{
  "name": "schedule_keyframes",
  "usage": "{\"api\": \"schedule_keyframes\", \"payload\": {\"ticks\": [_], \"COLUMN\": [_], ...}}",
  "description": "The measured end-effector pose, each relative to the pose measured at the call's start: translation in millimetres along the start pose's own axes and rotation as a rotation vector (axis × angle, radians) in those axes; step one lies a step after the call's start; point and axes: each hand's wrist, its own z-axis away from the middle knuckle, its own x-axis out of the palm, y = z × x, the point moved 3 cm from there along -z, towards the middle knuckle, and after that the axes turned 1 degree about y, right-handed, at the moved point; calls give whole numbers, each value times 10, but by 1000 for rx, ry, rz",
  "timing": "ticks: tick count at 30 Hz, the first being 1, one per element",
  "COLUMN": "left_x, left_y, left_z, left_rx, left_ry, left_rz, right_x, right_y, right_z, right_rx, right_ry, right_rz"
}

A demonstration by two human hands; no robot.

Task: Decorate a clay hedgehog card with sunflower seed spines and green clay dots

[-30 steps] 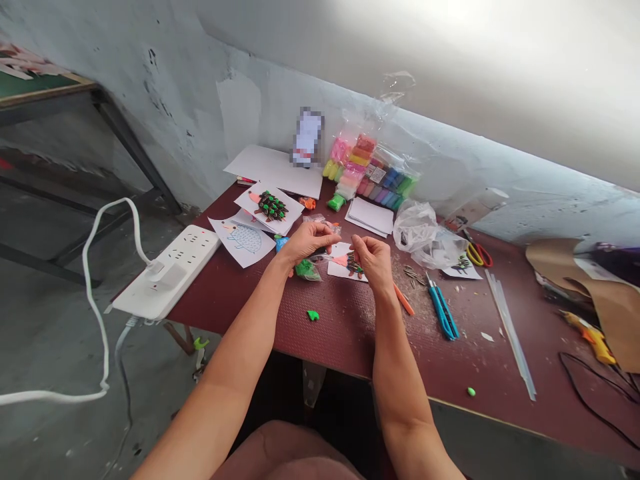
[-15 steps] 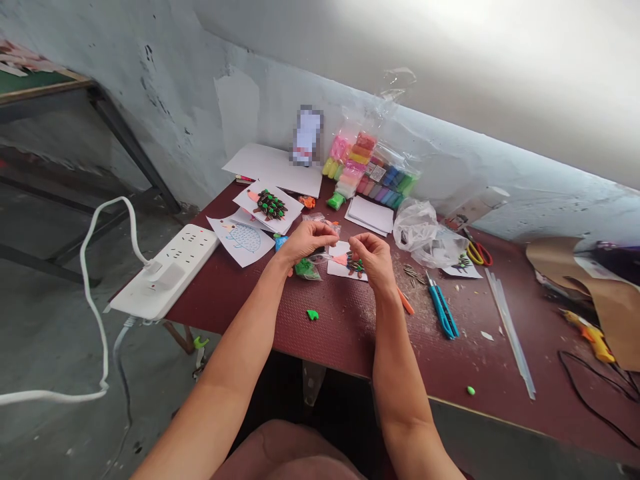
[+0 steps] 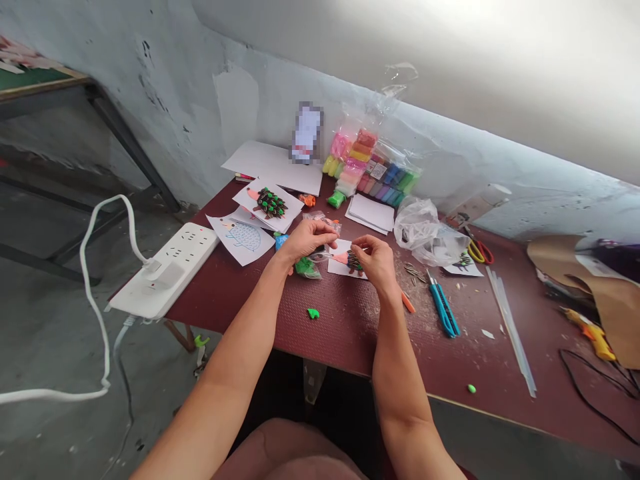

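My left hand (image 3: 311, 241) is closed in a pinch above the table; whatever lies between its fingertips is too small to make out. Just right of it, my right hand (image 3: 374, 260) also pinches, its fingertips over a hedgehog card (image 3: 341, 268) with a pink face and dark spines dotted green. The hand covers the card's right part. Below the left hand rests a clear bag of green clay (image 3: 307, 269). A torn lump of green clay (image 3: 313, 313) lies nearer the table's front edge.
Sunflower seeds (image 3: 415, 273), an orange tool (image 3: 408, 302) and a blue utility knife (image 3: 443, 307) lie to the right. Farther right are glue sticks (image 3: 511, 333) and a yellow glue gun (image 3: 595, 337). A power strip (image 3: 167, 270) overhangs the left edge. Clay packs (image 3: 373, 170) stand behind.
My right hand has shifted slightly, its fingertips now lower and closer to the hedgehog card. The left hand stays nearly where it was.
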Motion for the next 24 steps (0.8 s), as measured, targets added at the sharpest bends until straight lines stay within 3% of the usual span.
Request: {"api": "schedule_keyframes", "payload": {"ticks": [11, 24], "left_x": [1, -2], "left_y": [29, -5], "left_z": [5, -3], "left_rx": [-7, -11], "left_ry": [28, 28], "left_rz": [-45, -165], "right_x": [123, 166], "right_y": [6, 35], "right_z": [-11, -22], "right_rx": [-123, -174], "right_ry": [5, -5], "right_rz": [355, 432]}}
